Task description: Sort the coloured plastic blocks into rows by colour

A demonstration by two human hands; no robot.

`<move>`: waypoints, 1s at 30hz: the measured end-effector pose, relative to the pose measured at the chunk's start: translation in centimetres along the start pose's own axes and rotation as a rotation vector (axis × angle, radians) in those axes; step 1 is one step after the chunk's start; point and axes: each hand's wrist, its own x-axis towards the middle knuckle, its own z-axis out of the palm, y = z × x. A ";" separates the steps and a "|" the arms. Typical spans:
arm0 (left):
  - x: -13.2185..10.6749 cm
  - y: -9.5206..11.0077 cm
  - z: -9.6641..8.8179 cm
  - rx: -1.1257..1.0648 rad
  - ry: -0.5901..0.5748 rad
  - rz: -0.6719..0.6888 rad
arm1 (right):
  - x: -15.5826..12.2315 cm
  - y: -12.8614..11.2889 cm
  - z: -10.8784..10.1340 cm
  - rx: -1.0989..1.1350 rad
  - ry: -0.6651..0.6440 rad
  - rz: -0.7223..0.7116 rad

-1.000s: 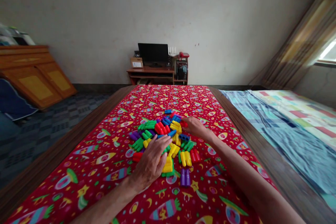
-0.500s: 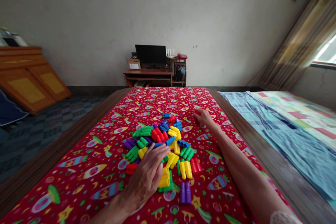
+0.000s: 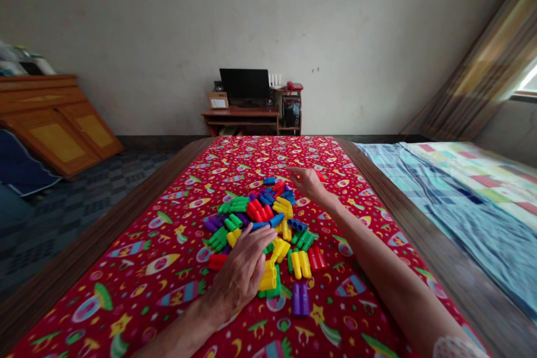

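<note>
The left hand [image 3: 241, 268] lies palm down over the near-left part of a pile of plastic building blocks [image 3: 260, 211], fingers extended; the area under the palm is hidden. A yellow block [image 3: 269, 278] sits just beside its thumb. The right hand [image 3: 308, 183] is at the far-right side of the pile, open, index finger extended toward the left edge. A red block [image 3: 321, 177] is just beside its back, toward the right edge.

The pile occupies the middle of the surface, on a red printed tablecloth [image 3: 163, 291]. A purple block [image 3: 300, 299] lies nearest the near edge; a blue block [image 3: 269, 180] lies toward the far edge. Cloth shows between pile and far edge, and along both sides to the wooden table border [image 3: 386, 207].

Past the far edge, a desk [image 3: 241, 113] carries a cardboard box [image 3: 218, 98], contents hidden, its white label [image 3: 218, 103] too small to read, and a monitor [image 3: 244, 85]. A computer tower [image 3: 291, 111] occupies the right-hand compartment.
</note>
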 end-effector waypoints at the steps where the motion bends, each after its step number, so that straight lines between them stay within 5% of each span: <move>1: 0.0 0.0 0.0 0.001 -0.006 -0.001 | 0.2 -1.1 0.9 -0.005 -0.067 -0.065; 5: 0.0 0.0 0.0 -0.002 -0.007 0.008 | 0.3 -3.1 3.3 -0.130 -0.289 -0.154; 8: 0.0 -0.1 0.0 -0.004 -0.003 0.011 | -0.1 -2.7 3.1 -0.221 -0.297 -0.097; 14: 0.3 0.2 -0.3 0.000 0.005 0.015 | -0.2 -0.8 -0.7 -0.271 -0.039 0.161; 19: 0.2 0.0 -0.1 -0.002 0.007 0.023 | -1.0 2.9 -4.7 -0.413 0.045 0.439; 23: 0.0 -0.2 0.1 0.007 -0.003 0.031 | -2.1 5.7 -6.5 -0.481 -0.057 0.553; 30: 0.1 -0.1 -0.1 0.010 -0.013 0.036 | -1.8 7.7 -9.4 -0.441 -0.294 0.523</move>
